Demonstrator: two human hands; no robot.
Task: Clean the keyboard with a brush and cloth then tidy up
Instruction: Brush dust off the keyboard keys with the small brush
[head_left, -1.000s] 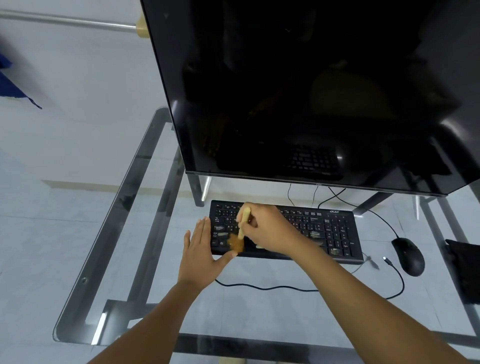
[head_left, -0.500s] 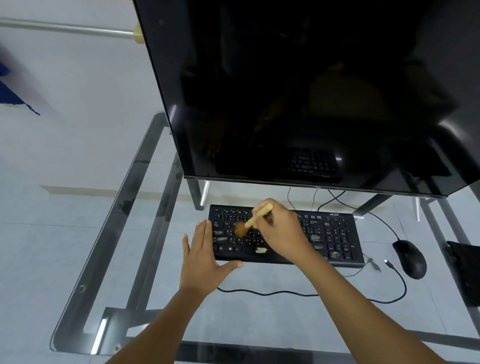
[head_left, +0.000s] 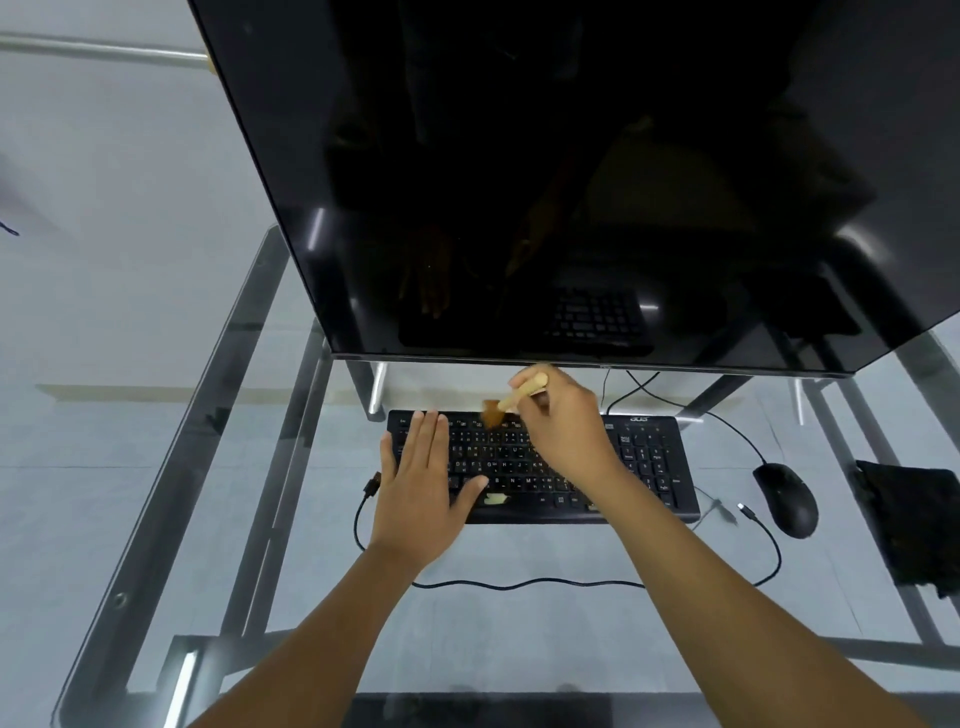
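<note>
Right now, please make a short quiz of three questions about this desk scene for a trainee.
1. True or false: the left hand lies flat on the left part of the keyboard.
2. Which hand holds the brush?
A. left
B. right
C. both
3. Fill in: the mouse lies to the ____ of the keyboard.

Key:
1. True; the palm is down and the fingers are spread over the keys.
2. B; the right hand grips the wooden handle, with the bristles at the top key row.
3. Right; the dark cloth lies farther right, on the glass desk.
</note>
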